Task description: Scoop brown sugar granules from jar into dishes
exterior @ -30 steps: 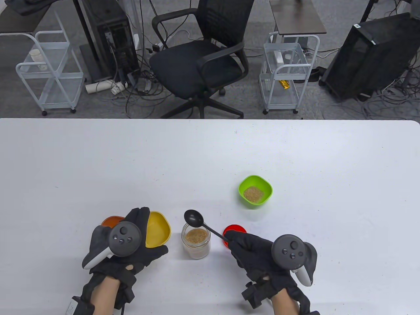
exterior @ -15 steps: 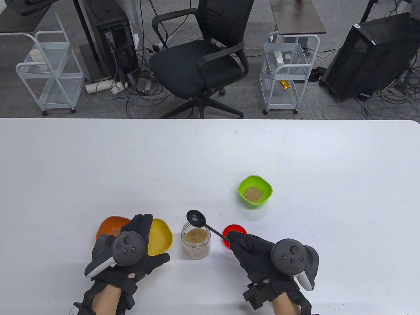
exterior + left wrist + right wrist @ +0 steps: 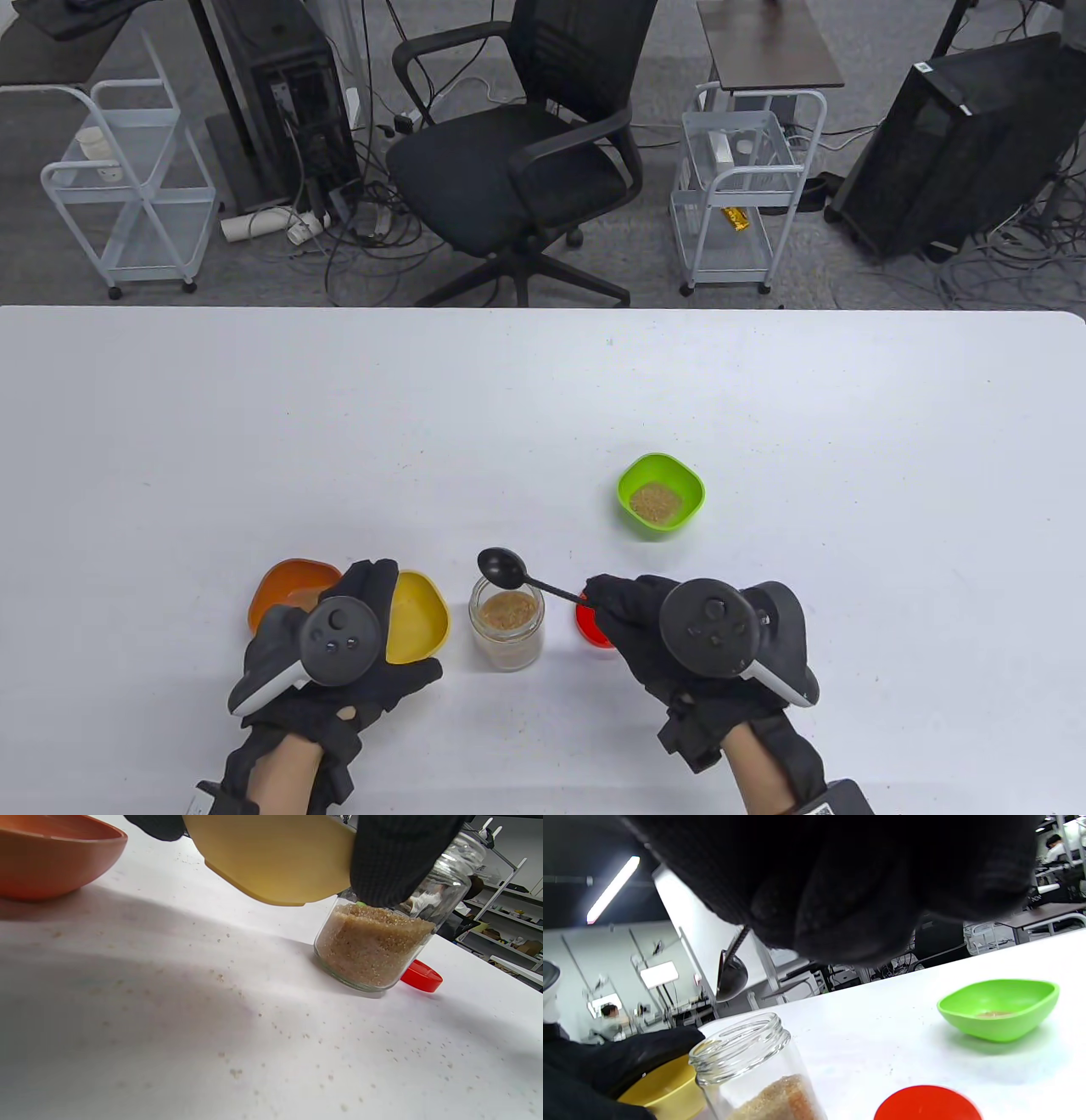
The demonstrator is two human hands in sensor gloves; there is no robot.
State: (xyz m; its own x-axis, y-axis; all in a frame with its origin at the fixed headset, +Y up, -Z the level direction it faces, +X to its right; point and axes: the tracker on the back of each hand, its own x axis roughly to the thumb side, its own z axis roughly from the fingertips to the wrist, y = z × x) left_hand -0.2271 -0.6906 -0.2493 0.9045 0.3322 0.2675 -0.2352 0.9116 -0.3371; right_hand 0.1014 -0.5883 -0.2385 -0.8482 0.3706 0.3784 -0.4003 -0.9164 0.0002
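Two hands: both busy at worktop's 6 o'clock edge, jar between them.
Left hand [image 3: 339, 654]: fingers curled on yellow dish [image 3: 418, 615], lifted clear of worktop per wrist view, just beside jar at its 9 o'clock.
Right hand [image 3: 679, 637]: fingers pinch handle of black spoon [image 3: 502, 567]; bowl hangs over jar's far rim, looks empty.
Jar [image 3: 506, 626]: open, upright, roughly half full of brown sugar [image 3: 373, 942]. Red lid [image 3: 421, 975] lies at its 3 o'clock, partly under right hand.
Other dishes: green dish [image 3: 661, 493] at 1 o'clock from jar, well apart, already holds sugar; orange dish [image 3: 288, 586] at 9 o'clock, behind left hand, contents hard to tell.
Stray grains: scattered on worktop [image 3: 169, 1018] nr jar.
Step in hand (judgement): dip for next scoop, prob. for yellow dish.
Doing it well: tip spoon bowl down thru neck w/o knocking rim; take a level load; keep dish low and close to jar mouth so transfer is short, fewer spills.
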